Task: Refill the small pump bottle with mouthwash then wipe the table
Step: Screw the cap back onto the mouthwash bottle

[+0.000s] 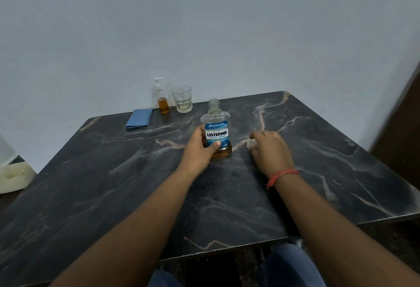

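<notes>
Two hands at the opened mouthwash bottle, with the refill itself not yet begun.

Held upright on the dark marble table (318, 173), the mouthwash bottle (217, 132) was gripped round its lower body by the left hand (200, 148); its neck stood uncapped, and only a shallow layer of amber liquid showed at its base. Just beside it, the right hand (270, 150) rested on the tabletop with fingers curled round a small pale object (251, 143), probably the cap. Well apart, near the wall, stood the small pump bottle (161, 99), its pump head seated and roughly a third full. A drinking glass (181, 99) stood beside it, and a folded blue cloth (139, 118) lay to its left, untouched. Judging by this, uncapping was done; removing the pump, pouring and wiping remained.
</notes>
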### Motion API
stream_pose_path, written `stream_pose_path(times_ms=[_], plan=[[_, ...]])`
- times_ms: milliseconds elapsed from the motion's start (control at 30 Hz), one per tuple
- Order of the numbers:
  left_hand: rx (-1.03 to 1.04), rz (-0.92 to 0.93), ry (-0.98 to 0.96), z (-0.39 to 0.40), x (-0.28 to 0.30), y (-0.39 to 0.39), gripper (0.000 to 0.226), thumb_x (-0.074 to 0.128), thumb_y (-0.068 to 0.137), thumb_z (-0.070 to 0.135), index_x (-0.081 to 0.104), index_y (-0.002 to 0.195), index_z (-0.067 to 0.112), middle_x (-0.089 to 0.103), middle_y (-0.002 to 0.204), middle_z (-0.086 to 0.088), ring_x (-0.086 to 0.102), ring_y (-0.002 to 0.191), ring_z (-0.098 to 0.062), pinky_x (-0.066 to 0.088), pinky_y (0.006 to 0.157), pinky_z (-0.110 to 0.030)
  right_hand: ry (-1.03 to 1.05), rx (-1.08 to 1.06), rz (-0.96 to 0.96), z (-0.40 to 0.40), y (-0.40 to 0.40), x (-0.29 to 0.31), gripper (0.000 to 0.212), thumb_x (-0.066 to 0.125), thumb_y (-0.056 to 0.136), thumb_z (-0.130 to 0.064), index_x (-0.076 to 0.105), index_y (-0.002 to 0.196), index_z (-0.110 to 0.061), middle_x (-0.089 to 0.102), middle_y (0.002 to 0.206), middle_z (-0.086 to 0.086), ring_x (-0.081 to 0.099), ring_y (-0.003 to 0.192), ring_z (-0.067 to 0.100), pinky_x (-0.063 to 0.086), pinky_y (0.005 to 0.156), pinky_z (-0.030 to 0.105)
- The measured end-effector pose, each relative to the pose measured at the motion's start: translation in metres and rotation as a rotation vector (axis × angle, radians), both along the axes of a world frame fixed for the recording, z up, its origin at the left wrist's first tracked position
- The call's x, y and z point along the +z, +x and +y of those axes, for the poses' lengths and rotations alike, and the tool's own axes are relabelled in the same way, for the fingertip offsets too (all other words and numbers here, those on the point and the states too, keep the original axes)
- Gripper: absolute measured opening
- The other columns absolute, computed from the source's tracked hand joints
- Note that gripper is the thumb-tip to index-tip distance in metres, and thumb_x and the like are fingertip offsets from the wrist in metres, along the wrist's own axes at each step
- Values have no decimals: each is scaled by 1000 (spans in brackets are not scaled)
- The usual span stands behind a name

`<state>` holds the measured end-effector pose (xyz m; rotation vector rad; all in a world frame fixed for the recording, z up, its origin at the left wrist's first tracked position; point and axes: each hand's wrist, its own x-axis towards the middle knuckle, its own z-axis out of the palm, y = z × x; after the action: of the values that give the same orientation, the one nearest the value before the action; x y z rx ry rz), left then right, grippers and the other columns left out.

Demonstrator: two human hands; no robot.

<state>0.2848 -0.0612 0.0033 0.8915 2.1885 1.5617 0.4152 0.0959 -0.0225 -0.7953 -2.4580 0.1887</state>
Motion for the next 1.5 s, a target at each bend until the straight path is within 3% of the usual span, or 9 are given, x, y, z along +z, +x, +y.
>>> stream_pose_path(times_ms=[167, 300, 500, 667, 800, 967, 1133, 1367, 1500], plan=[[6, 52, -45, -1, -1, -4, 56, 70, 93, 14, 46, 143, 25, 59, 142, 3, 54, 131, -13, 45, 109, -36, -49, 26, 50, -1, -3, -1, 18, 62, 92, -24, 59, 109, -20, 63, 109, 2, 52, 105, 22, 43, 82, 30], [3, 101, -94, -3, 1, -6, 58, 72, 92, 17, 46, 143, 25, 60, 141, 4, 55, 130, -13, 45, 111, -39, -126, 42, 126, 2, -2, -4, 16, 64, 91, -26, 58, 104, -18, 61, 102, 0, 51, 102, 21, 36, 76, 27], [-2, 123, -130, -10, 2, -6, 57, 73, 91, 18, 47, 141, 26, 60, 140, 4, 55, 130, -14, 45, 109, -36, -265, 109, 297, -3, -1, 2, 16, 67, 89, -23, 61, 104, -22, 60, 101, -5, 58, 97, 14, 50, 81, 30], [-7, 153, -136, -19, 2, -3, 57, 71, 92, 19, 46, 143, 25, 59, 141, 5, 54, 130, -13, 41, 99, -26, -449, 297, 522, -28, -10, 44, 22, 70, 88, -19, 64, 109, -21, 65, 107, -5, 61, 97, 3, 51, 84, 19], [-20, 151, -128, -23, 1, -2, 58, 71, 92, 17, 45, 143, 26, 60, 140, 5, 53, 128, -9, 41, 104, -28, -343, 326, 604, -38, -26, 94, 21, 65, 91, -23, 63, 112, -23, 60, 107, -4, 58, 93, 2, 50, 82, 15], [-28, 138, -116, -25, 1, -3, 56, 71, 92, 16, 47, 142, 24, 61, 138, 4, 55, 129, -12, 43, 106, -31, -305, 419, 533, -38, -37, 125, 27, 62, 94, -21, 65, 121, -24, 57, 108, -3, 56, 91, -2, 46, 82, 7], [-29, 123, -109, -24, 1, -2, 57, 70, 92, 16, 46, 143, 24, 61, 139, 4, 54, 131, -14, 43, 112, -41, -310, 522, 410, -38, -35, 118, 23, 62, 94, -20, 67, 117, -25, 61, 109, -4, 59, 97, 4, 48, 85, 12], [-40, 117, -121, -25, 2, -1, 56, 68, 94, 16, 45, 144, 24, 60, 140, 4, 52, 131, -13, 40, 106, -31, -276, 550, 397, -40, -36, 119, 25, 67, 91, -18, 67, 116, -20, 62, 107, -4, 60, 94, 1, 48, 80, 7], [-36, 114, -118, -25, 2, -1, 55, 69, 93, 16, 46, 142, 24, 61, 138, 4, 54, 130, -13, 41, 106, -31, -144, 606, 241, -43, -38, 122, 25, 67, 90, -19, 67, 115, -20, 61, 108, -8, 60, 97, 3, 49, 85, 10]])
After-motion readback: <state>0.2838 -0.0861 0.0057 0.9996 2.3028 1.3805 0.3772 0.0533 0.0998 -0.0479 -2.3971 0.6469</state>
